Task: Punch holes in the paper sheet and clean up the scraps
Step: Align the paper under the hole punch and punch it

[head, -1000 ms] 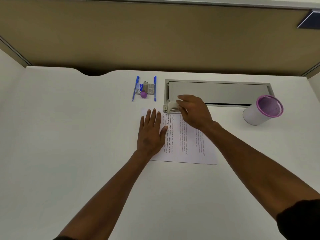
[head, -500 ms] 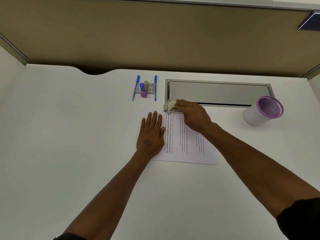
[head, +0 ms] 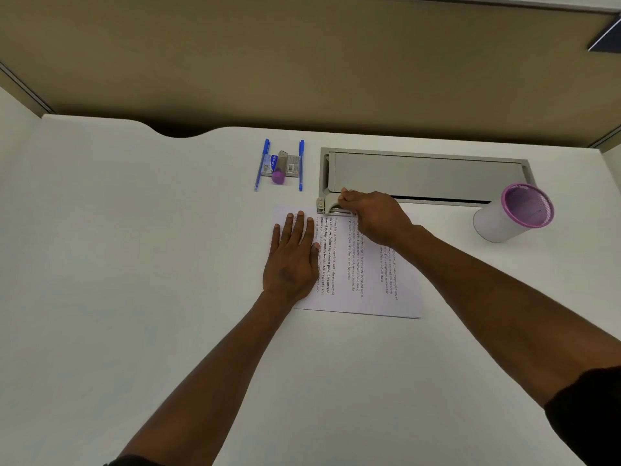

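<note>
A printed paper sheet (head: 366,280) lies flat on the white desk (head: 134,264), its text running sideways. A small beige hole punch (head: 327,206) sits over the sheet's far edge. My right hand (head: 373,218) lies on the punch's right part, fingers curled over its lever. My left hand (head: 292,257) rests flat, fingers spread, on the left part of the sheet and holds it down. No scraps are visible.
Two blue pens (head: 300,164), staple boxes (head: 289,163) and a purple eraser (head: 278,177) lie at the back. A grey cable hatch (head: 426,176) is set into the desk behind the punch. A white cup with purple mesh rim (head: 514,213) stands at the right. A partition wall (head: 302,62) closes the back.
My right hand slid back along the punch lever toward the right, uncovering more of the punch. My left hand stays flat on the sheet.
</note>
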### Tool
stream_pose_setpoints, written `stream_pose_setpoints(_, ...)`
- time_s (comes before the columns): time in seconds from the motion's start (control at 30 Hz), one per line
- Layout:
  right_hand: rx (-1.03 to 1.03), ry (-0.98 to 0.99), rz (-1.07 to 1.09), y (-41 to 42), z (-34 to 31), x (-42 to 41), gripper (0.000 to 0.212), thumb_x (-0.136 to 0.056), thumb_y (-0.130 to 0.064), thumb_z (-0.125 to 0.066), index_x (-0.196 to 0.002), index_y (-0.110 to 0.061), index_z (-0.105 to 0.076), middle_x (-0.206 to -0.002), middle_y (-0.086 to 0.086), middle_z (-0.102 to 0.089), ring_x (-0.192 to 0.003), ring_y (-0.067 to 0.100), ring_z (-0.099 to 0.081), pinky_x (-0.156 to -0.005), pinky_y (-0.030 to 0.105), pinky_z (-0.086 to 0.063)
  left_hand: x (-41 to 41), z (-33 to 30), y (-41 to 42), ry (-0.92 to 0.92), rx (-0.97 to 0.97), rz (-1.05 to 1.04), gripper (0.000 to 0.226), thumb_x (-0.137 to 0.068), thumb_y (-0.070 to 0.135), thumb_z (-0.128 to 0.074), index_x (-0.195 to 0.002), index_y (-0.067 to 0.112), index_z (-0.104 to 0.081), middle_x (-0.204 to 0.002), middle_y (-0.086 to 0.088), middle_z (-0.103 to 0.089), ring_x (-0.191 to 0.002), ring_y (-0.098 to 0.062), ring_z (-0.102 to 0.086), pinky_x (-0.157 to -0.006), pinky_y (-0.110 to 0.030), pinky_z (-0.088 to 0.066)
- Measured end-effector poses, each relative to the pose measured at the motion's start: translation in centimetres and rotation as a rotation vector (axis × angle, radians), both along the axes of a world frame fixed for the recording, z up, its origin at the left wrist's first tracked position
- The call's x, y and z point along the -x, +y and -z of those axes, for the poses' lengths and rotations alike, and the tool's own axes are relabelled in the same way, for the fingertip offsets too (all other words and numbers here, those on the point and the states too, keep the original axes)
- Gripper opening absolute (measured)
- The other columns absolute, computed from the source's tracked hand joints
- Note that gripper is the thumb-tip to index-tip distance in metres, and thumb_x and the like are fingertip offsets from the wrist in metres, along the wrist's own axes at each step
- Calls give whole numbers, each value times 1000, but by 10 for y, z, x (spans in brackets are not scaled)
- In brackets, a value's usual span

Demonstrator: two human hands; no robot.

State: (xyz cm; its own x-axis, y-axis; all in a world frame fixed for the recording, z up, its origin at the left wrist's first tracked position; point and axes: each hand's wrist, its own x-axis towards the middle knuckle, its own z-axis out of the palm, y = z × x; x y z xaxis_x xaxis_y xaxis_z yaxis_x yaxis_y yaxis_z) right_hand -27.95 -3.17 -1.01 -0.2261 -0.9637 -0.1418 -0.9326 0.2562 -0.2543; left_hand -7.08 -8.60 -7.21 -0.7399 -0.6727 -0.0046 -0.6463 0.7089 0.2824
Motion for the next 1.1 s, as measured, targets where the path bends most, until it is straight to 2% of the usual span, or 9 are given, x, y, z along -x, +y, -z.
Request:
stream_pose_setpoints(0.4, -34, -9, 21, -9, 0, 2, 44, -93, -17, -60, -137, -21, -56, -144, 3, -53, -122, 30, -58, -106, 43, -45, 1, 5, 0, 11, 9, -5, 60, -102, 44, -13, -155, 20, -4, -164, -2, -1, -152, -19, 6, -123, -39, 4)
stream_pose_setpoints(0.57, -104, 32, 23, -15, -11, 1, 41, -95, -21, -59, -136, -21, -58, -128, 9, -66, -105, 30, -64, -93, 37, -52, 0, 2, 0, 8, 5, -5, 59, -102, 44, -15, -156, 19, -6, -164, -3, -2, -152, -19, 5, -123, -39, 4)
stream_pose_setpoints(0.7, -53, 22, 20, -12, -18, -2, 36, -96, -23, -58, -132, -20, -61, -123, 9, -69, -98, 30, -67, -89, 36, -51, 0, 0, 1, 12, 7, -3, 60, -102, 44, -13, -156, 20, -6, -164, -3, -3, -152, -20, 5, -123, -40, 3)
stream_pose_setpoints(0.83, 38, -32, 36, -10, -23, 2, 30, -97, -23, -57, -124, -17, -67, -126, 9, -67, -102, 30, -65, -93, 40, -53, -1, -2, 2, 19, 12, -10, 58, -102, 42, -13, -155, 19, -11, -164, -4, -7, -152, -20, 1, -124, -42, -1)
stream_pose_setpoints(0.93, 88, -94, 79, -6, -23, 0, 32, -97, -20, -57, -128, -13, -64, -132, 10, -63, -114, 32, -62, -101, 40, -47, -1, -4, 2, 22, 3, -6, 58, -102, 41, -14, -156, 19, -10, -164, -4, -6, -152, -20, 2, -124, -42, -2)
stream_pose_setpoints(1.1, 271, -188, 256, 4, -22, -1, 35, -95, -14, -58, -131, -14, -62, -132, 7, -64, -121, 25, -60, -105, 31, -40, -2, -7, 3, 17, -16, -5, 60, -101, 44, -9, -156, 19, -8, -164, -3, -3, -152, -19, 5, -124, -41, 1)
